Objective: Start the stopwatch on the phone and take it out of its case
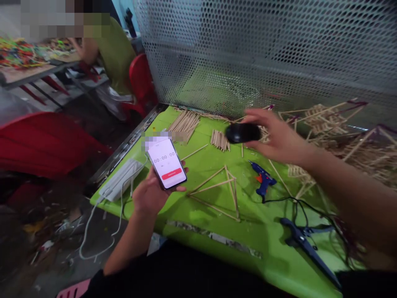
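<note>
My left hand (pixel 151 193) is closed around a smartphone (pixel 166 162) held over the near left part of the green table (pixel 263 244); its screen shows a timer at zero and a red button. My right hand (pixel 276 134) reaches over the far middle of the table with its fingers around a small black oval object (pixel 242 133). Below and between the hands lies a frame of wooden sticks (pixel 221 190). A blue glue gun (pixel 262 179) lies just right of the frame.
Bundles of sticks (pixel 186 122) and stick constructions (pixel 328 118) lie along a perforated metal screen (pixel 263 49). A white power strip (pixel 119 180) sits at the table's left edge, blue-handled cutters (pixel 305 242) at the front right. Another person in green (pixel 113 54) sits by red chairs (pixel 141 80).
</note>
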A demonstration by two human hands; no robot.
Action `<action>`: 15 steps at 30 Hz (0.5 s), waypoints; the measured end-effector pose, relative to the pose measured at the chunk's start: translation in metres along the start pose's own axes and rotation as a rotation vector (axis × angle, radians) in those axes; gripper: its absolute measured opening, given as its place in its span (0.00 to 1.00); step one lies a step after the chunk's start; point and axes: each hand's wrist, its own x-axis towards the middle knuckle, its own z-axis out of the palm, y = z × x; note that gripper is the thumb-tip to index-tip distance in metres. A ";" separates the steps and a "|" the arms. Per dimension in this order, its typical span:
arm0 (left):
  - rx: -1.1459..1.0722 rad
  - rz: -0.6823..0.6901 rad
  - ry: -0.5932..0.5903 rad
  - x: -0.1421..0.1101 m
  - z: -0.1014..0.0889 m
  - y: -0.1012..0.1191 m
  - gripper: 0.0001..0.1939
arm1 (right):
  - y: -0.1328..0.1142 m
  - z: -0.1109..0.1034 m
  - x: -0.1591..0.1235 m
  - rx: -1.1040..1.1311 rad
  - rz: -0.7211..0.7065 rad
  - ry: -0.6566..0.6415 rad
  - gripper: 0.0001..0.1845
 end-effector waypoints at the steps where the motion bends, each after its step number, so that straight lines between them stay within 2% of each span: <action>1: -0.036 -0.009 -0.005 0.000 -0.001 0.001 0.44 | 0.007 0.021 0.028 -0.054 -0.047 -0.096 0.45; 4: -0.132 -0.046 -0.002 0.002 -0.005 0.003 0.48 | 0.018 0.091 0.103 -0.231 -0.252 -0.376 0.31; 7: -0.193 -0.056 0.027 0.004 -0.010 0.003 0.48 | 0.025 0.148 0.162 -0.321 -0.295 -0.438 0.34; 10: -0.198 -0.050 0.107 0.005 -0.011 0.001 0.43 | 0.033 0.185 0.212 -0.349 -0.275 -0.408 0.32; 13: -0.209 -0.062 0.199 0.008 -0.010 -0.003 0.39 | 0.041 0.208 0.253 -0.394 -0.252 -0.393 0.30; 15: -0.235 -0.086 0.231 0.009 -0.010 -0.005 0.39 | 0.045 0.221 0.270 -0.421 -0.252 -0.400 0.25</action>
